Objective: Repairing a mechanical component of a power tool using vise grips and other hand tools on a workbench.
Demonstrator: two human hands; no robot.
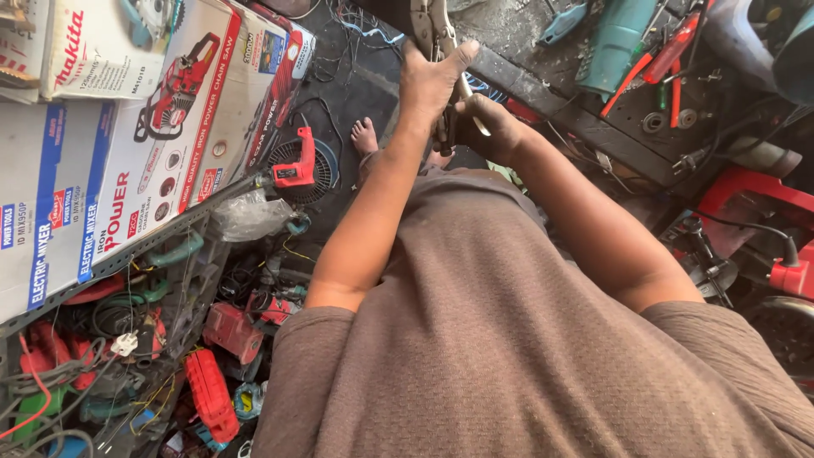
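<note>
Above the dark counter (543, 80) edge, both hands grip locking pliers (431, 30), long axis pointing away: left hand (428, 80) wrapped higher, right hand (487, 123) pinching just below.

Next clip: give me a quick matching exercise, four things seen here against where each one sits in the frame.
Things:
1. locking pliers
2. red drill
3. chainsaw box
4. teal power tool

Places:
A. shelf at upper left
B. dark bench at upper right
C. at the left hand, top centre
D. floor, left of the bare foot

Pairs: 1-C, 2-D, 3-A, 4-B
</note>
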